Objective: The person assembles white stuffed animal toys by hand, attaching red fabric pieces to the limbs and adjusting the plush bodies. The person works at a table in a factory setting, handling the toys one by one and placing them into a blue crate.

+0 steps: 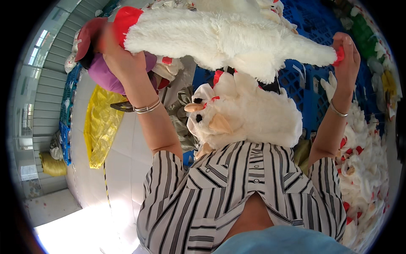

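Note:
A white plush skin [224,38], limp and furry with red ends, is stretched out sideways in the air between my two raised hands. My left hand [120,59] is closed at its left end, beside the larger red patch [128,23]; part of the fingers is blurred. At the other end, my right hand [347,57] pinches the small red tip [339,56]. Below the stretched piece, against my front, lies another white plush skin [262,114] with black eyes, peach ears and a peach snout. Neither hand touches that one.
A person in a purple top and red cap [89,36] is close behind my left hand. A yellow plastic bag [101,122] lies on the pale floor. Blue plastic crates [311,21] stand ahead. White and red plush pieces [361,169] are heaped on my right.

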